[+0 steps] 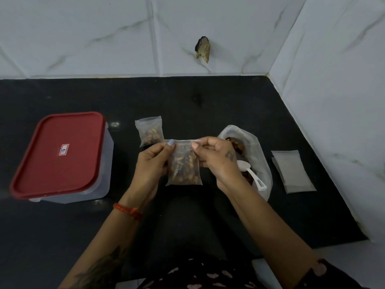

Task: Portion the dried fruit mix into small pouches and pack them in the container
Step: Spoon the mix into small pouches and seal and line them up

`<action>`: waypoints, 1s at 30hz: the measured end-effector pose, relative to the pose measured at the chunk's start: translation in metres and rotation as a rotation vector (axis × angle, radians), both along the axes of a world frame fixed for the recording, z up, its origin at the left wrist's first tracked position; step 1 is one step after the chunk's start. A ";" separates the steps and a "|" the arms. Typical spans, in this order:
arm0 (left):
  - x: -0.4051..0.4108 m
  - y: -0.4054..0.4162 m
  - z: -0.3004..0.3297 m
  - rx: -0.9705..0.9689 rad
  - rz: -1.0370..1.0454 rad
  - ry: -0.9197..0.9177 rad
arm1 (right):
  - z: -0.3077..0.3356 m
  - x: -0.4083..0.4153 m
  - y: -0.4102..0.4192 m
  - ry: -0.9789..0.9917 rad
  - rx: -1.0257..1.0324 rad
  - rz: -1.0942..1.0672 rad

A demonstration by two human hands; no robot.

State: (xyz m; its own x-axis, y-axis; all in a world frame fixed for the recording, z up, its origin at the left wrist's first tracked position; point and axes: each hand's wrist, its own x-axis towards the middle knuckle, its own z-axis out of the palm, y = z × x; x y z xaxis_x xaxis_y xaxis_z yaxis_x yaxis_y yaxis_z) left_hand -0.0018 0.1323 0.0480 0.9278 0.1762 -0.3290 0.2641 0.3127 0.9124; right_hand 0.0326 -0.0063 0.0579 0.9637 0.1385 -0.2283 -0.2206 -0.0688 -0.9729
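Pinching pouch [184, 165] top strip | left hand [153, 163] and right hand [216, 161] fingers closed on it

Dim, soft light; wide-angle bending at edges.

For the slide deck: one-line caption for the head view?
Both hands, left hand and right hand, pinch a filled clear pouch shut beside the red-lidded plastic container.

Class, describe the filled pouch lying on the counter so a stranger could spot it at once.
Start at the red-lidded container on the black counter. Just right of it, behind the left hand, lies a small clear pouch of brown fruit mix. Unlike the pouch being sealed, nobody holds it.
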 end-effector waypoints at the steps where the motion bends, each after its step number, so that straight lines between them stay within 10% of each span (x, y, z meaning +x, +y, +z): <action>1: 0.000 0.003 -0.001 0.012 0.031 0.004 | -0.004 0.003 0.007 -0.008 -0.032 0.006; 11: 0.026 0.028 -0.031 0.701 0.421 -0.078 | -0.030 0.039 0.071 -0.096 -0.410 -0.059; 30: 0.065 0.048 -0.057 0.821 0.398 0.024 | -0.048 0.078 0.113 -0.060 -0.558 -0.015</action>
State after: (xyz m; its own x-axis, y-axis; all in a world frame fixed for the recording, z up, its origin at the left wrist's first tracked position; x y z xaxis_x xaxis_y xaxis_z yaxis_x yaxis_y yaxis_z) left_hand 0.0629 0.1799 -0.0091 0.7431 0.6688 0.0227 0.2973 -0.3603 0.8842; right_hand 0.1105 0.1063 0.0103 0.9781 -0.0017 -0.2080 -0.1713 -0.5739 -0.8008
